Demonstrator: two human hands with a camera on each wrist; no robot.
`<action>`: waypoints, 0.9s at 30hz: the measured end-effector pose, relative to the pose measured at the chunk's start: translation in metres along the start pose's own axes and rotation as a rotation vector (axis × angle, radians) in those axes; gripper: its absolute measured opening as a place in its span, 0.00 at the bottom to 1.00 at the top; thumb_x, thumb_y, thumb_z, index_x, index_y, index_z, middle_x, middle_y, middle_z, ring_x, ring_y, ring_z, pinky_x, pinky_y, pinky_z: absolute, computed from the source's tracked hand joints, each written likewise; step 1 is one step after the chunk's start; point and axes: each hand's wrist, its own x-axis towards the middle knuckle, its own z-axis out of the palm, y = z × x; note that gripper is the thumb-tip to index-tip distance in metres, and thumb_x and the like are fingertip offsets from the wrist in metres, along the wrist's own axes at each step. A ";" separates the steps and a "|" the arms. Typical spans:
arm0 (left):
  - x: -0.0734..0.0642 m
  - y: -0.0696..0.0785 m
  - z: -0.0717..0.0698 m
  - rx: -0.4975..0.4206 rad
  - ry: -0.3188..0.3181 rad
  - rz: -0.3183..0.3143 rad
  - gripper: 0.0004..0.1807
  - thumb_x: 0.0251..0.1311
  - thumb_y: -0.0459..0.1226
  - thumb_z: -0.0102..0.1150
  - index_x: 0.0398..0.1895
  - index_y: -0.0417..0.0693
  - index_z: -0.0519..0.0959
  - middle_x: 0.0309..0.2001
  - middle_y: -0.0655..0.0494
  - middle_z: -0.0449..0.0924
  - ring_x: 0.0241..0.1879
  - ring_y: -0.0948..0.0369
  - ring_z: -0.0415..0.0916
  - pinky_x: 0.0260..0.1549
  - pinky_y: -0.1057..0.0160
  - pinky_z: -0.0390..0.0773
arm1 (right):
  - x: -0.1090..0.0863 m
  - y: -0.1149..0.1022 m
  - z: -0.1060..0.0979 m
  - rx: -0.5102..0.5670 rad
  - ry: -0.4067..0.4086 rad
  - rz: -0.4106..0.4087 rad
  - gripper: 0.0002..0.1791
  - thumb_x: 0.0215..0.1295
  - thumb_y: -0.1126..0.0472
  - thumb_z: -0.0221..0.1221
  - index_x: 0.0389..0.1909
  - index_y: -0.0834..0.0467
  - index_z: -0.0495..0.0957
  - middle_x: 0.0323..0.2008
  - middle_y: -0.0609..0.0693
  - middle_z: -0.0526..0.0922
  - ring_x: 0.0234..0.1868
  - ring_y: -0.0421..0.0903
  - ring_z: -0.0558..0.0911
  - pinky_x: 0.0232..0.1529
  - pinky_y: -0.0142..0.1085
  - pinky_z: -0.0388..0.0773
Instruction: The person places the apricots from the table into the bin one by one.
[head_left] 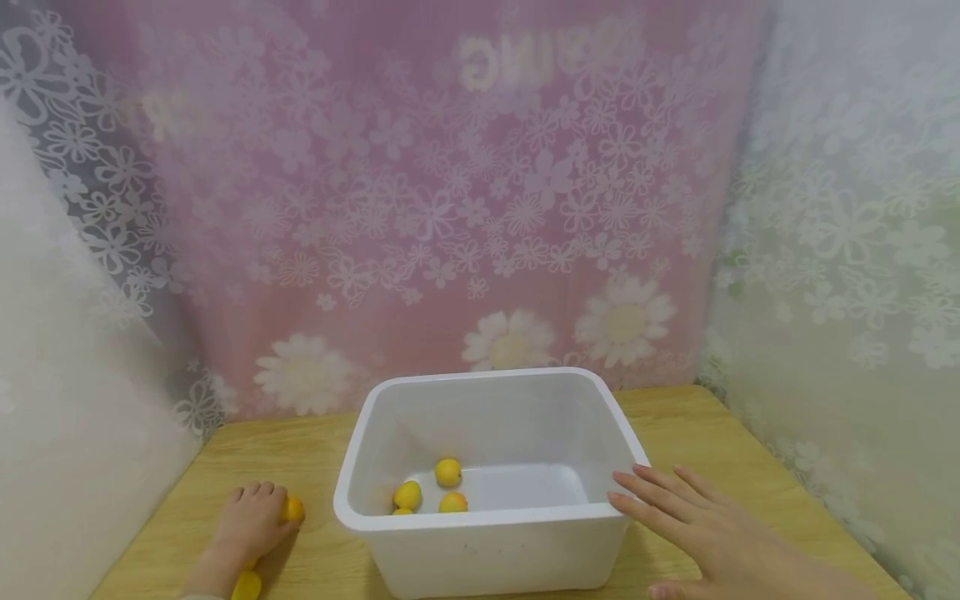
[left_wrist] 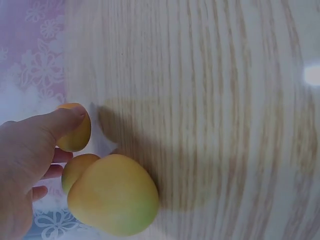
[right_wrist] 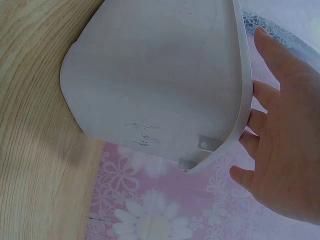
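Observation:
My left hand [head_left: 251,523] is at the left of the table and pinches a small yellow-orange mango [left_wrist: 76,137] between thumb and fingers. Below that hand, in the left wrist view, lie a larger-looking mango [left_wrist: 117,195] tinged green and another mango [left_wrist: 77,167] partly hidden behind it. A white plastic tub [head_left: 480,523] stands in the middle, with several yellow mangoes [head_left: 448,472] at the left of its floor. My right hand [head_left: 705,525] has its fingers spread and fairly straight, the fingertips at the tub's right rim.
The wood-grain table [head_left: 690,425] extends around the tub. A pink flowered curtain [head_left: 450,208] hangs behind it, and pale flowered sheets [head_left: 847,250] flank both sides. Dark scuff marks show on the tub's outer wall [right_wrist: 150,90].

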 end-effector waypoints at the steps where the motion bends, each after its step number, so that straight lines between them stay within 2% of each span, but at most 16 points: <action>1: 0.000 0.001 -0.001 0.007 0.013 0.003 0.19 0.51 0.49 0.62 0.32 0.42 0.74 0.30 0.49 0.73 0.36 0.47 0.71 0.42 0.44 0.69 | 0.000 0.000 0.000 0.002 0.000 0.003 0.45 0.52 0.40 0.63 0.69 0.54 0.60 0.68 0.52 0.63 0.73 0.40 0.45 0.69 0.28 0.31; 9: 0.002 0.003 -0.016 -0.005 0.075 0.017 0.21 0.49 0.51 0.65 0.31 0.42 0.74 0.31 0.48 0.75 0.35 0.46 0.72 0.38 0.44 0.70 | -0.002 0.000 0.000 0.034 0.003 0.013 0.46 0.52 0.41 0.64 0.69 0.54 0.59 0.68 0.51 0.62 0.73 0.41 0.44 0.68 0.27 0.29; 14: 0.005 0.004 -0.031 -0.018 0.089 0.028 0.22 0.49 0.48 0.66 0.37 0.38 0.76 0.36 0.43 0.77 0.39 0.42 0.73 0.42 0.40 0.70 | -0.001 0.001 0.000 0.041 -0.001 0.014 0.47 0.51 0.40 0.64 0.69 0.55 0.58 0.69 0.51 0.61 0.73 0.41 0.42 0.68 0.28 0.29; 17: 0.009 0.002 -0.041 -0.009 0.105 0.039 0.23 0.49 0.46 0.66 0.38 0.37 0.76 0.38 0.41 0.77 0.41 0.41 0.73 0.42 0.40 0.70 | 0.000 0.002 0.001 0.047 0.017 0.003 0.47 0.51 0.40 0.64 0.69 0.55 0.59 0.68 0.53 0.62 0.73 0.42 0.45 0.69 0.28 0.30; 27: 0.019 0.003 -0.063 -0.009 0.146 0.045 0.22 0.49 0.46 0.66 0.39 0.37 0.77 0.38 0.41 0.78 0.42 0.42 0.72 0.43 0.39 0.69 | 0.001 0.003 -0.002 0.043 -0.024 -0.025 0.46 0.53 0.43 0.63 0.69 0.58 0.58 0.69 0.52 0.59 0.73 0.40 0.41 0.68 0.28 0.28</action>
